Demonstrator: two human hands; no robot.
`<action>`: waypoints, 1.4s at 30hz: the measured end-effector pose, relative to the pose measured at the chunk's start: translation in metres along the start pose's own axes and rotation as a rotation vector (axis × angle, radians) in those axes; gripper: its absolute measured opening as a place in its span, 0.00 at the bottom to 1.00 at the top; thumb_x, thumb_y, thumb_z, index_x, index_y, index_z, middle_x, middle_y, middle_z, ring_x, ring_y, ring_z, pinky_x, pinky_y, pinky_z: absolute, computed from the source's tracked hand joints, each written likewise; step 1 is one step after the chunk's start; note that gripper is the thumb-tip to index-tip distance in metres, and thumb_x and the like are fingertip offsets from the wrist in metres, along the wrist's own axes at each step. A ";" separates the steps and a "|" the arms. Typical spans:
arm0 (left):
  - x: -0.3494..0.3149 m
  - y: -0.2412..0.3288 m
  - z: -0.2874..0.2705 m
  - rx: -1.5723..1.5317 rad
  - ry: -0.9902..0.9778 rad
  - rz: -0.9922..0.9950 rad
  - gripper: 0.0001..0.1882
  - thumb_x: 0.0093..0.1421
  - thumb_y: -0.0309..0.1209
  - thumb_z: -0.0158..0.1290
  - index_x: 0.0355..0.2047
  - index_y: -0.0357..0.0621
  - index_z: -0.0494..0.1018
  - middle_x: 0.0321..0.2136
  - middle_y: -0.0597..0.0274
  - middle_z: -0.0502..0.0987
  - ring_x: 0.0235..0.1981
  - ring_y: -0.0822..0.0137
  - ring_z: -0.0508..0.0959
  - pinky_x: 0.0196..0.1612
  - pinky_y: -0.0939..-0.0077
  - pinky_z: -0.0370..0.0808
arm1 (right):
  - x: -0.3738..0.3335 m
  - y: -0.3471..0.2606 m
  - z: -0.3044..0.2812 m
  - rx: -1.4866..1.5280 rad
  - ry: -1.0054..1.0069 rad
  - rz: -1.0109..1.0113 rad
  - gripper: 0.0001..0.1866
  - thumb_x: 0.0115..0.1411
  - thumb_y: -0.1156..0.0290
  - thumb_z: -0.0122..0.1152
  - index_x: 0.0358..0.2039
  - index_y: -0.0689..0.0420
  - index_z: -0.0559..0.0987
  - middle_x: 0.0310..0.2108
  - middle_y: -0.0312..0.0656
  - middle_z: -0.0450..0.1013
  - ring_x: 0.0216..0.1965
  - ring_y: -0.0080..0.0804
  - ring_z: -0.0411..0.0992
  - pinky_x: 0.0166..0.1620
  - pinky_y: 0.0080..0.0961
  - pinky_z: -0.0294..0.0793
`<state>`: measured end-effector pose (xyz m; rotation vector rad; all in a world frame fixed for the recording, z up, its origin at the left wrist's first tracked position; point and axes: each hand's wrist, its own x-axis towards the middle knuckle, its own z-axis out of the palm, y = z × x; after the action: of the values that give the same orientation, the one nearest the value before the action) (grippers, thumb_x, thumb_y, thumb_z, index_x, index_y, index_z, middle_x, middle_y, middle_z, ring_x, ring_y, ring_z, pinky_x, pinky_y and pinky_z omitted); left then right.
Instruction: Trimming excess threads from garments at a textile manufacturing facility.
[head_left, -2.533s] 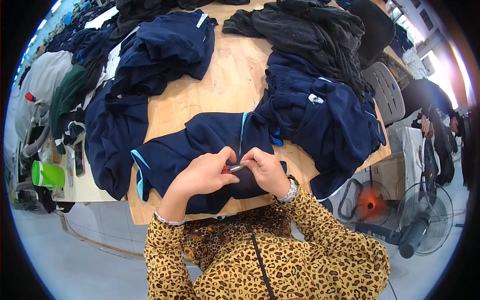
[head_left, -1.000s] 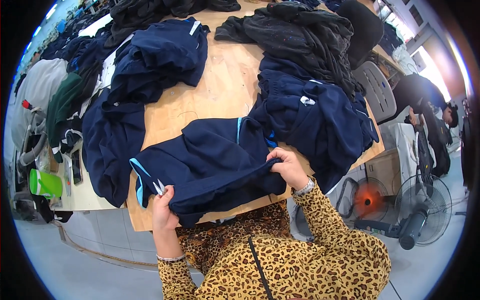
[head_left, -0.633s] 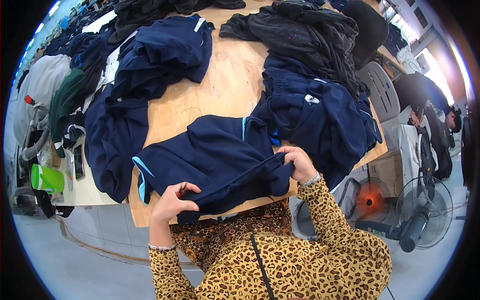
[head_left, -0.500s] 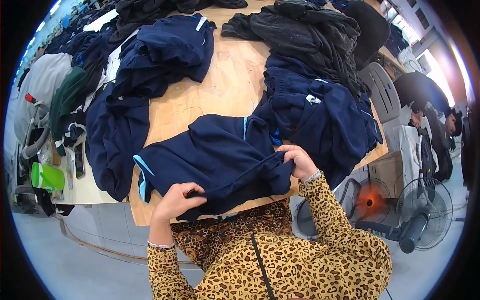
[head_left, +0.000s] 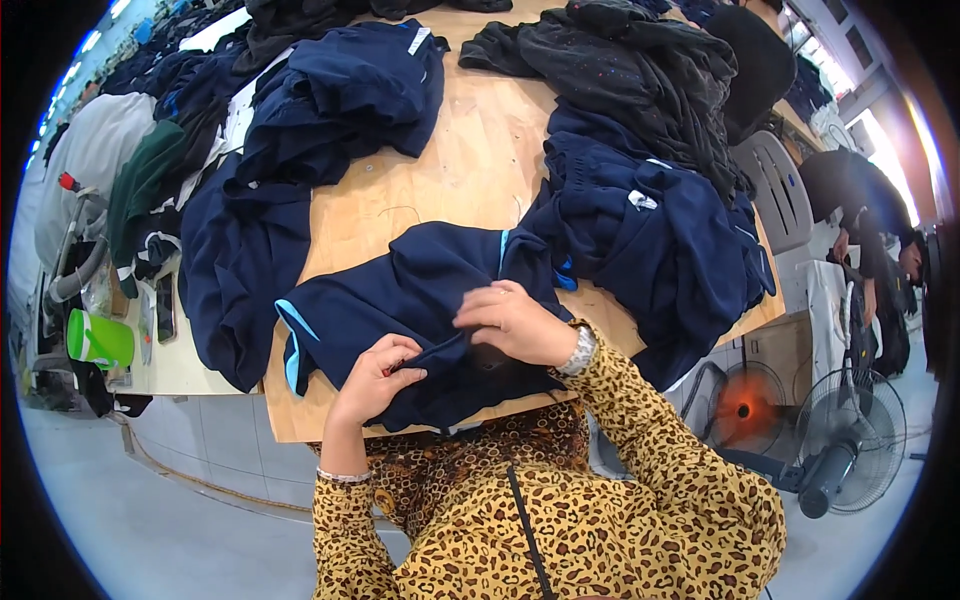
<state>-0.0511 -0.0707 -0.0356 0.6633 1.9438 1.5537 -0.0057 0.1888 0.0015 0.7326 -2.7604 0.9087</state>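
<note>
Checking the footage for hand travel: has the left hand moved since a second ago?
Yes. The left hand came in from the wooden table's near-left edge toward the right hand.

Both hands [head_left: 375,375] [head_left: 515,322] pinch a navy garment [head_left: 420,290] on the wooden table [head_left: 450,190].
</note>
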 end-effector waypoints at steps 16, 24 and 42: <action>0.002 0.063 0.027 0.418 0.455 0.103 0.12 0.52 0.29 0.60 0.36 0.38 0.73 0.32 0.54 0.74 0.31 0.57 0.75 0.35 0.71 0.73 | -0.012 0.011 0.021 0.935 0.397 0.590 0.05 0.60 0.76 0.56 0.30 0.64 0.76 0.28 0.37 0.76 0.31 0.21 0.74 0.38 0.16 0.73; 0.036 0.095 0.023 0.726 0.006 0.115 0.17 0.51 0.32 0.60 0.39 0.42 0.68 0.25 0.54 0.76 0.29 0.52 0.77 0.33 0.66 0.71 | -0.010 0.003 0.024 0.931 0.473 0.608 0.05 0.59 0.76 0.57 0.31 0.64 0.78 0.28 0.36 0.76 0.31 0.17 0.72 0.38 0.14 0.72; 0.070 0.101 0.025 0.928 -0.259 0.098 0.19 0.50 0.33 0.61 0.36 0.43 0.63 0.23 0.52 0.76 0.30 0.49 0.77 0.31 0.59 0.70 | -0.012 0.004 0.022 0.911 0.440 0.604 0.05 0.59 0.75 0.58 0.30 0.64 0.78 0.27 0.36 0.76 0.30 0.17 0.72 0.36 0.15 0.71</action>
<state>-0.0810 0.0151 0.0504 1.2575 2.3859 0.4807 0.0028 0.1834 -0.0212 -0.2742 -2.0839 2.1706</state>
